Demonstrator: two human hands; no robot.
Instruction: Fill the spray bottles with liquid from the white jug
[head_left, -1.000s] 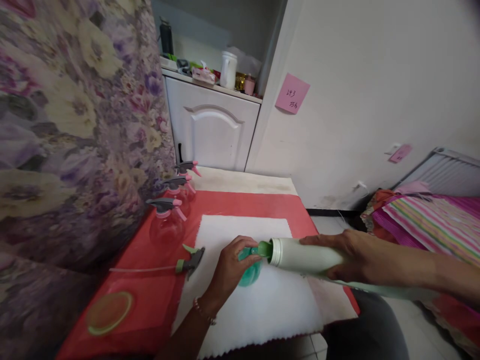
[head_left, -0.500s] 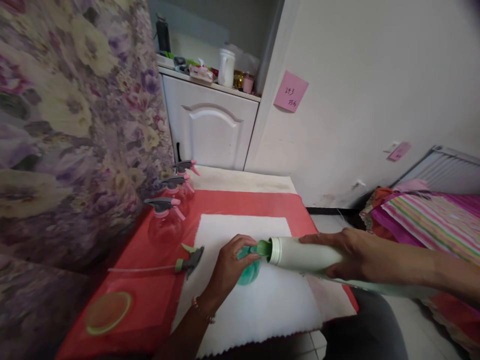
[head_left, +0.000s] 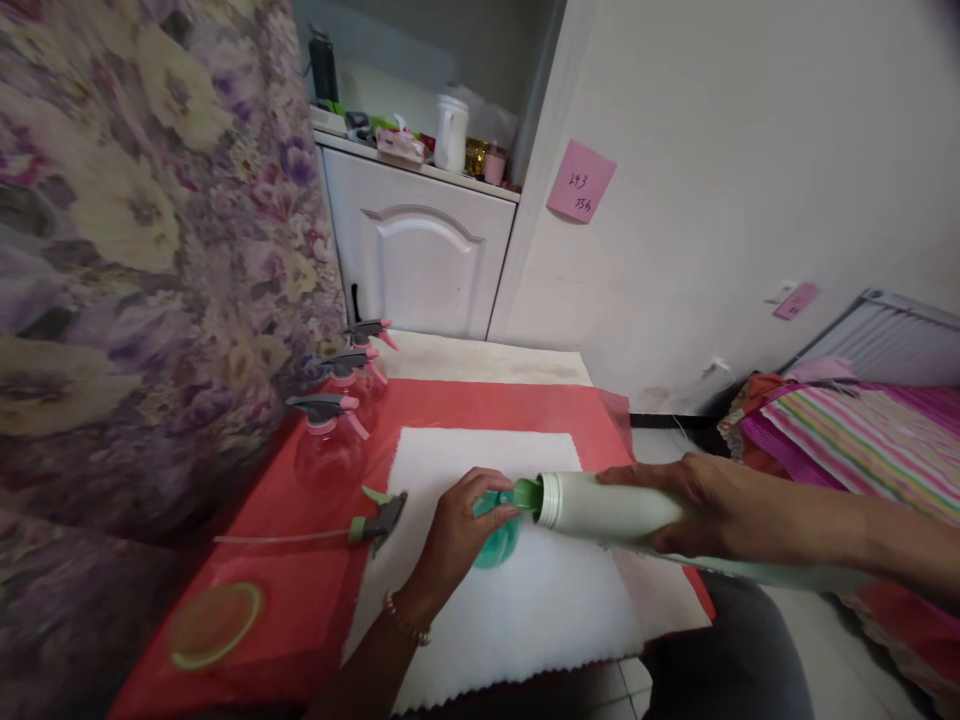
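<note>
My left hand is closed around the neck of a small green spray bottle standing on a white cloth. In my right hand is a large pale green bottle, tipped nearly level with its mouth toward the small bottle's neck. Green liquid shows at that mouth. Left of my left hand lies a grey and green spray head with a long clear tube. My left fingers partly hide the small bottle's opening.
Several clear spray bottles with grey and pink heads stand along the table's left side. A round greenish lid-like disc lies on the red tablecloth. A floral curtain hangs at left, and a bed stands at right.
Both hands and both bottles hold almost the same positions. The view has shifted very slightly.
</note>
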